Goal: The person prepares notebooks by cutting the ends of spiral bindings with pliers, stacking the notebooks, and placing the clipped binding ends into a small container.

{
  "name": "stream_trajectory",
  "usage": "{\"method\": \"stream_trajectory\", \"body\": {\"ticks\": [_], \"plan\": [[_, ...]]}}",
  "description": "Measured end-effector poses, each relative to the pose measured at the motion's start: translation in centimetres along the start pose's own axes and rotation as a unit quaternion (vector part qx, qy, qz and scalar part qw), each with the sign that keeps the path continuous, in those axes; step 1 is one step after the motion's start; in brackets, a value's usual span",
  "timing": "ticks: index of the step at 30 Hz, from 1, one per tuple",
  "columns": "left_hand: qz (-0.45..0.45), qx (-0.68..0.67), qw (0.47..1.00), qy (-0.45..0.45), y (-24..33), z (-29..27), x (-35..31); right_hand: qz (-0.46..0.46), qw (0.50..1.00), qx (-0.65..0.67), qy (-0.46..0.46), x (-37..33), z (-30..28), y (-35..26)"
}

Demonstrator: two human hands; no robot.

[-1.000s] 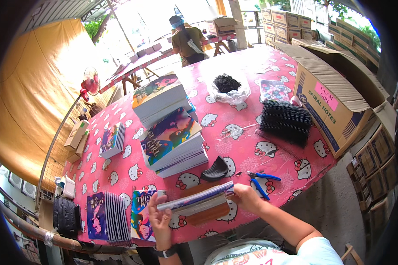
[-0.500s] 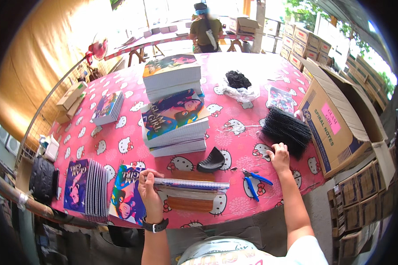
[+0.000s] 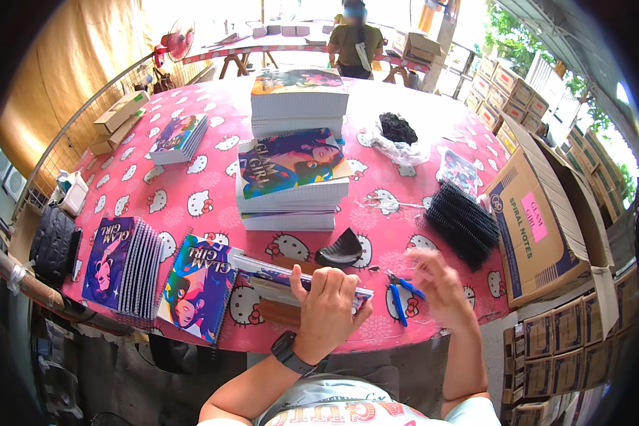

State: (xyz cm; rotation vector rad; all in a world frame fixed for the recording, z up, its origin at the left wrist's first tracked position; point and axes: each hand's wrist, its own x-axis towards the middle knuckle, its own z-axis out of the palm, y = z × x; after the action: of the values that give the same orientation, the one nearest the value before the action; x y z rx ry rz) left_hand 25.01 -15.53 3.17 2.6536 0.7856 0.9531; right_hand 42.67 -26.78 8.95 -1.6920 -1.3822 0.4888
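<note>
My left hand [image 3: 326,312] is closed over the right part of a thick notebook [image 3: 270,275], its fingers on top and thumb toward me. The notebook stands on edge above a brown wooden board [image 3: 280,312], its page edges turned upward. To the right, my right hand [image 3: 444,287] is raised over the table and smeared by motion, so whether its fingers hold anything cannot be made out. Blue-handled cutters [image 3: 399,302] lie open beside it. Beyond it rests a pile of black spiral binding coils [image 3: 463,221]. A black curved piece [image 3: 339,248] sits behind the notebook.
Tall stacks of unbound notebooks [image 3: 295,192] rise at the table's middle. Bound notebooks [image 3: 121,266] and a single spiral notebook [image 3: 195,287] lie at left. A large open carton [image 3: 539,227] stands at right; a plastic bag of black material [image 3: 399,135] lies farther back. Another person [image 3: 355,42] stands beyond.
My left hand has shifted from the notebook's left end to its right part. My right hand has come away from the coil pile, nearer to me. The whole view has turned slightly.
</note>
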Motion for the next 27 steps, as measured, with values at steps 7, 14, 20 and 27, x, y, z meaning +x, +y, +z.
{"method": "stream_trajectory", "body": {"ticks": [7,14,20,27], "plan": [[0.03,0.007,0.997,0.071,0.9,1.3,-0.3,-0.07,0.997,0.01,-0.006,-0.9,2.6,0.0],[0.032,0.004,0.997,0.075,0.6,1.2,-0.2,-0.084,0.996,0.006,0.025,0.3,3.2,-0.3],[0.029,0.002,0.997,0.07,0.8,1.1,-0.1,-0.173,0.978,-0.086,0.082,0.9,3.8,0.3],[0.031,-0.002,0.997,0.068,0.7,1.1,-0.1,-0.201,0.975,-0.082,0.042,0.9,3.9,0.7]]}}
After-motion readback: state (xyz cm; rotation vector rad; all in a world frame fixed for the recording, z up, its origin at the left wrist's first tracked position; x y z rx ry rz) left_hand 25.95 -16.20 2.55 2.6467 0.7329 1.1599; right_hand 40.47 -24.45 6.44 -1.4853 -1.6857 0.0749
